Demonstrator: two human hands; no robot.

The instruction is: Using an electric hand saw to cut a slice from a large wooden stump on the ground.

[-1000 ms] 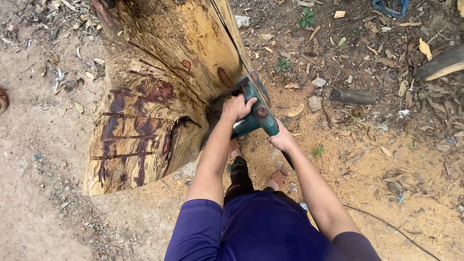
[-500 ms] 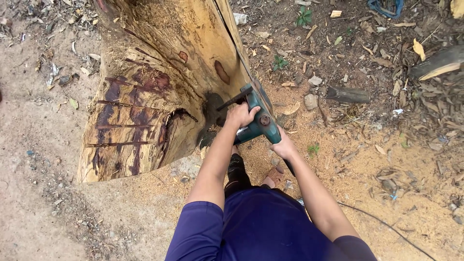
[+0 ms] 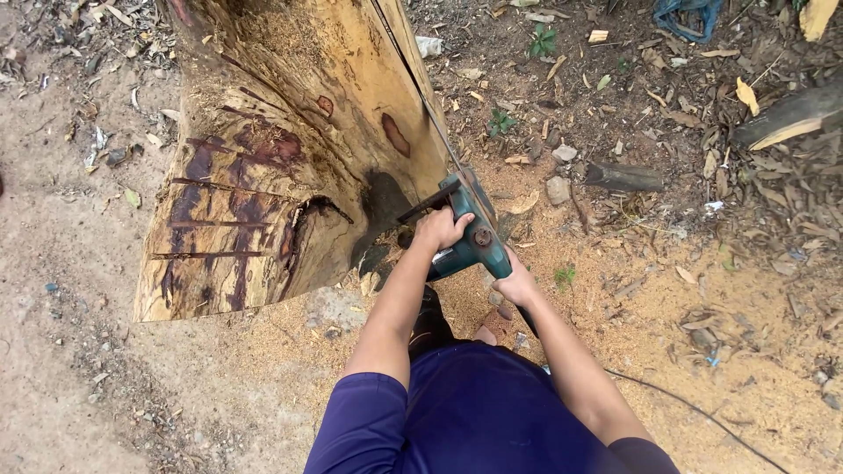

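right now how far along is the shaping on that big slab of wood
Done: the wood slab shows a broad pale worked face, and sawdust covers the ground. In hand: left hand and right hand press the green power tool against its lower edge. Left: dark streaked patches remain.

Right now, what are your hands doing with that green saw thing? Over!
Left hand grips front of teal power tool. Right hand holds its rear. Tool pressed against big wood slab. Cable trails behind on sawdust ground.
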